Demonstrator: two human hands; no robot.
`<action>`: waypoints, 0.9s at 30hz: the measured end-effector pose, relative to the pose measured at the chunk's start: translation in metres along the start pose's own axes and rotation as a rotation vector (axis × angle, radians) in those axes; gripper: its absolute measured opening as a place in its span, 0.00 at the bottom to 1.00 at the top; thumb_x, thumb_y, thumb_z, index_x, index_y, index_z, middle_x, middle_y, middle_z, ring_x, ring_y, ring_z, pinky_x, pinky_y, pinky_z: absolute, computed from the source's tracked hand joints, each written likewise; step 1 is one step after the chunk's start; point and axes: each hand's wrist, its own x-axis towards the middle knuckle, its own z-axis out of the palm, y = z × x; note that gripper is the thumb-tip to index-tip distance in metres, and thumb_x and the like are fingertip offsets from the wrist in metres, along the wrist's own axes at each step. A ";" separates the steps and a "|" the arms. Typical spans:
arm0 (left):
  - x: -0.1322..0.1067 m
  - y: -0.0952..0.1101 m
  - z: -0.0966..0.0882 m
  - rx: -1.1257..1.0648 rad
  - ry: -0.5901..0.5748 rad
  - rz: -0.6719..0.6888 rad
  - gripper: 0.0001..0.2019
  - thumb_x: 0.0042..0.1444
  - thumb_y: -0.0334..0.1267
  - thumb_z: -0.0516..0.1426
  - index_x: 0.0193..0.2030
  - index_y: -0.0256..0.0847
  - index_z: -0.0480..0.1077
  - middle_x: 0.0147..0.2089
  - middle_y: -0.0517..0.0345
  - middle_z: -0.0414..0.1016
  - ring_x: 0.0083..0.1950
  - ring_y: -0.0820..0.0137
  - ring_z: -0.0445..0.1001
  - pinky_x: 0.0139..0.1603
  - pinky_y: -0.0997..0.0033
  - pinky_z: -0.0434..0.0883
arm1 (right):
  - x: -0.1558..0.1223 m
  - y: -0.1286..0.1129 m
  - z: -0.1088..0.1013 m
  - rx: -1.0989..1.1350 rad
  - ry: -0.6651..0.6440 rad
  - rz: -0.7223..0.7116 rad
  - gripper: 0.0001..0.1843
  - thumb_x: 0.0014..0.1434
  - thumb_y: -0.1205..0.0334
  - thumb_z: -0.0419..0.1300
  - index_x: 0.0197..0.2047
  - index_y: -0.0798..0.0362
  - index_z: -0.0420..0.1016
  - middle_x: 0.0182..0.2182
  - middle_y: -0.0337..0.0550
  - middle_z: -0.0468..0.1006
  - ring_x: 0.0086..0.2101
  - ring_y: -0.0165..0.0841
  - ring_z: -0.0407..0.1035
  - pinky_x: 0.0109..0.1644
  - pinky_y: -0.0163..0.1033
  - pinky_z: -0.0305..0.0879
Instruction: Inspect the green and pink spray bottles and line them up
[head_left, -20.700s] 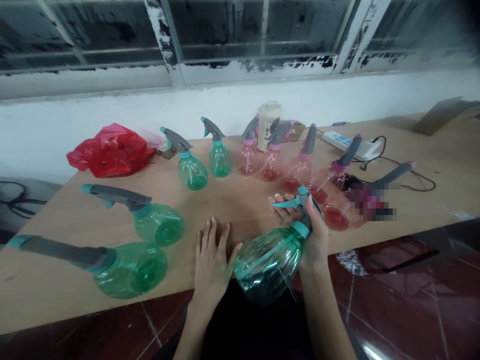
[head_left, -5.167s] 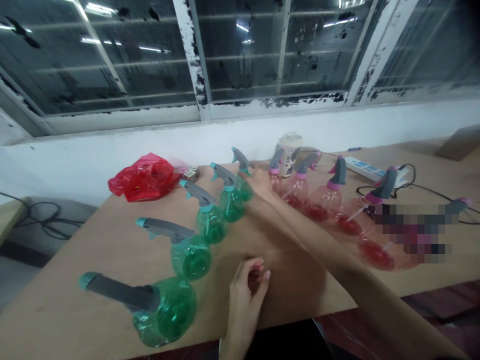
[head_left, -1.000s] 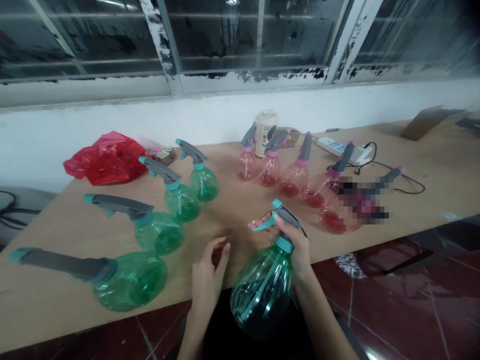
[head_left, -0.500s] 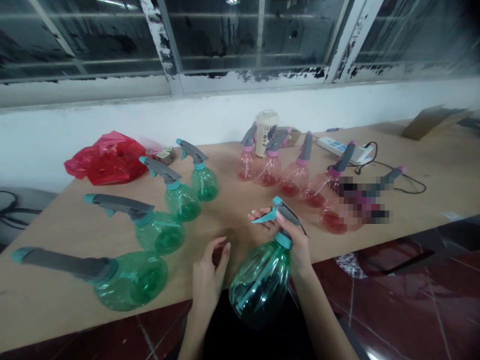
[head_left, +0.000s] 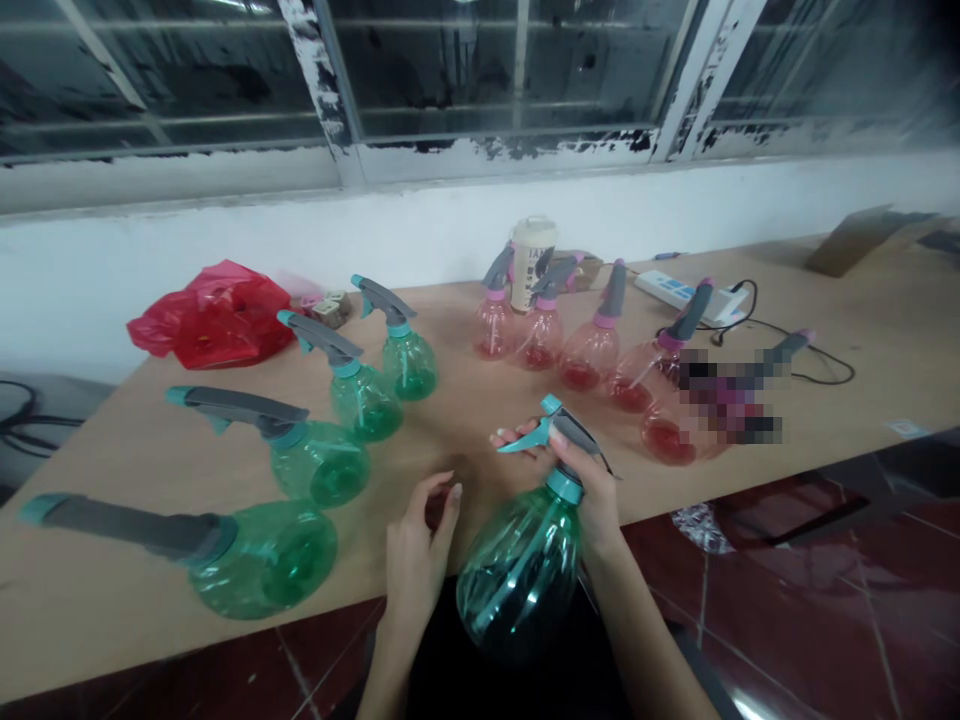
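My right hand [head_left: 589,480] grips the neck and trigger head of a green spray bottle [head_left: 521,575], held in the air at the near edge of the wooden table [head_left: 480,420], nozzle pointing left. My left hand [head_left: 416,545] rests on the table edge beside it, fingers curled loosely with nothing visible in them. Several green spray bottles [head_left: 360,395] stand in a curved row on the left. Several pink spray bottles [head_left: 592,350] stand in a row on the right.
A red plastic bag [head_left: 214,315] lies at the back left. A paper cup [head_left: 531,260] stands behind the pink bottles. A white power strip [head_left: 679,292] with black cables lies at the back right. Windows and a white wall rise behind the table; red floor tiles show below.
The green bottle in my right hand has shifted slightly, rising and then settling again. My left hand has stayed in place.
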 end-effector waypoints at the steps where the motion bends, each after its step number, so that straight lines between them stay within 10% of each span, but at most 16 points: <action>1: 0.000 0.000 0.000 0.001 -0.003 -0.002 0.20 0.58 0.55 0.52 0.48 0.44 0.71 0.40 0.54 0.79 0.37 0.63 0.78 0.41 0.62 0.73 | 0.002 0.001 0.000 0.018 0.014 -0.029 0.09 0.55 0.56 0.61 0.37 0.51 0.79 0.34 0.43 0.80 0.41 0.41 0.76 0.52 0.51 0.68; 20: 0.001 -0.003 0.002 0.004 0.014 0.026 0.19 0.58 0.54 0.52 0.48 0.44 0.71 0.41 0.53 0.79 0.38 0.63 0.78 0.41 0.62 0.73 | 0.006 -0.005 -0.004 0.132 0.149 0.058 0.11 0.52 0.54 0.63 0.25 0.52 0.72 0.22 0.37 0.71 0.28 0.36 0.74 0.49 0.50 0.71; 27: -0.002 -0.001 0.001 -0.092 -0.030 -0.037 0.20 0.59 0.54 0.52 0.49 0.44 0.70 0.43 0.52 0.80 0.43 0.61 0.78 0.46 0.61 0.73 | 0.012 -0.008 -0.006 0.122 0.108 -0.001 0.13 0.55 0.51 0.61 0.31 0.52 0.78 0.30 0.43 0.79 0.39 0.42 0.76 0.52 0.53 0.68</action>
